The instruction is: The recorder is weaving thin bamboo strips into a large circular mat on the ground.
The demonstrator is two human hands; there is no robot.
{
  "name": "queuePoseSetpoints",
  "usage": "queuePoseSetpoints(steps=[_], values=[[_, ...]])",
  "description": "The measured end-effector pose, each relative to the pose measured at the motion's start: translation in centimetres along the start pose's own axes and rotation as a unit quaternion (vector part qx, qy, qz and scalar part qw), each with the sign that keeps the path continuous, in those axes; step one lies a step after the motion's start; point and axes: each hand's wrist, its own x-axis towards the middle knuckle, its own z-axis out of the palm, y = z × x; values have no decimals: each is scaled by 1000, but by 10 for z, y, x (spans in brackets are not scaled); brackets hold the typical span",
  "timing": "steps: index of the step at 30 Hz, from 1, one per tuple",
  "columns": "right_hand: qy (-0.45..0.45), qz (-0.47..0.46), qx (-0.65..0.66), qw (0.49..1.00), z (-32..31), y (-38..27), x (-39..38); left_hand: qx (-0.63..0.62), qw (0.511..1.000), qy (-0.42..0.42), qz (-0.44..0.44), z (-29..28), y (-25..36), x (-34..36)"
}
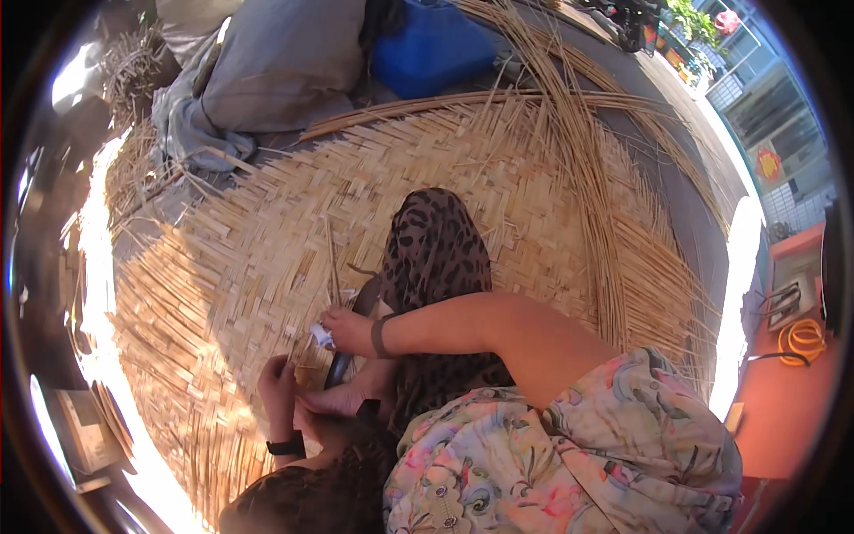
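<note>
Below me spreads a large woven reed mat (267,231), pale gold, with loose strip ends fringing its edges. My right hand (351,333) is closed near my bent knee, and a thin reed strip (331,254) runs from it away over the mat. White wrapping (322,336) shows at this hand's fingertips; whether it is tape or cloth I cannot tell. Lower and to the left, my left hand (278,388) has its fingers pinched together just above the weave. What lies between those fingertips is too small to make out. My bare foot (356,389) rests close beside both hands.
A bundle of long reeds (569,160) lies across the mat's right side. Beyond the far edge are a stuffed grey sack (285,62) and a blue plastic container (431,49). A coiled orange hose (801,342) lies far right. Wooden pieces (84,427) stand at left.
</note>
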Motion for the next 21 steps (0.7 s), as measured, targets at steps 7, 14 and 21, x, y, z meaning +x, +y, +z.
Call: queuePoseSetpoints(steps=[7,14,21], values=[[-62,-3,39,997,-5,6,16,-158,982,80,-70,3,13,-12],[-89,-108,72,988,-46,31,16,-245,927,283,-26,-20,17,-32],[-171,-126,41,976,-81,24,33,-358,832,423,-19,-39,15,-37]])
